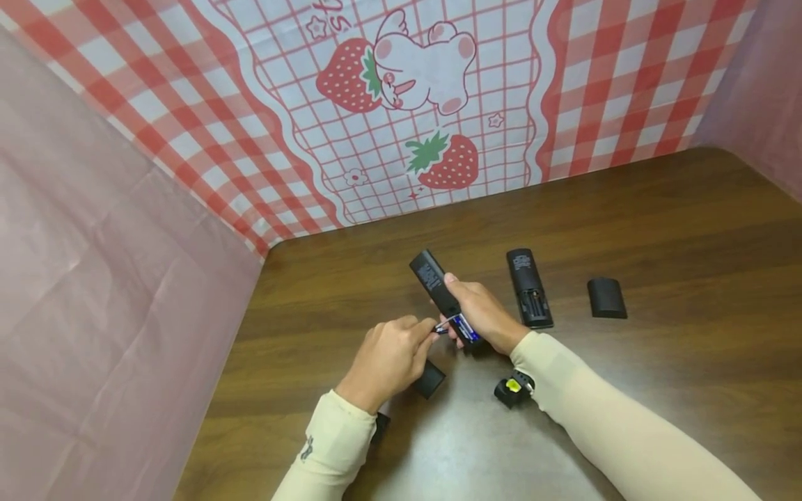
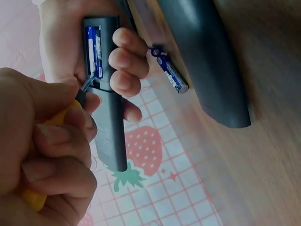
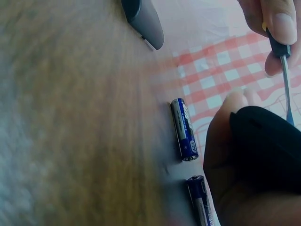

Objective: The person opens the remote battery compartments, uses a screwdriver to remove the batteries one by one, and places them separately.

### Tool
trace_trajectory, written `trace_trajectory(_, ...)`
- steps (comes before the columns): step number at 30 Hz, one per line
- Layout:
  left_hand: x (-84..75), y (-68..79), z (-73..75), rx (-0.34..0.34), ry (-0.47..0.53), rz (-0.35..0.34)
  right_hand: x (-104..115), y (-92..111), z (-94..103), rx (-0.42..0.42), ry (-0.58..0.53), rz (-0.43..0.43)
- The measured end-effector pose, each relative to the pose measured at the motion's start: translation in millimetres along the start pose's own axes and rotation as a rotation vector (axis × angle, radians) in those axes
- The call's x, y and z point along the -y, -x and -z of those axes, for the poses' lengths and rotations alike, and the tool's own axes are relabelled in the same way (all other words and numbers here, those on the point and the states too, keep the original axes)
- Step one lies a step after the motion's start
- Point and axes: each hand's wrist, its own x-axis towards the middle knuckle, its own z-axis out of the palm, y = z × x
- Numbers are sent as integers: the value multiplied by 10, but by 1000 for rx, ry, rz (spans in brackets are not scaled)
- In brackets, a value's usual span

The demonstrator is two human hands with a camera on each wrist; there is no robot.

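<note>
My right hand (image 1: 485,313) grips a black remote control (image 1: 432,282), its back facing up and its battery bay uncovered. Blue AAA batteries (image 2: 96,52) lie inside the bay. In my left hand (image 1: 388,355) is a small screwdriver (image 3: 286,82) with a yellow and black handle. Its metal tip is at the end of the batteries, by the inner edge of the bay, in the left wrist view. Two loose batteries, one nearer (image 3: 185,129) and one lower (image 3: 201,202), show beside the right hand in the right wrist view; the hands hide them in the head view.
A second black remote (image 1: 529,289) lies right of the hands, its battery bay bare. Farther right rests a battery cover (image 1: 606,298). Another black cover (image 1: 429,379) sits partly under my left hand. A strawberry-print cloth (image 1: 401,104) hangs behind the wooden table (image 1: 677,229).
</note>
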Motion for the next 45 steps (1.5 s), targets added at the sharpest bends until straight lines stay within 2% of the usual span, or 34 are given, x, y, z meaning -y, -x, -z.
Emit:
trace_trajectory(7,38,13,1,30,43,-28,-13,9,8,36,20,-17)
trace_trajectory(26,65,86,-17,37,77,-28,-24,11,-16,27,64,-50)
trace_trajectory(45,62,108,-21,57,101,26,-36,-11,-9,5,105,-72)
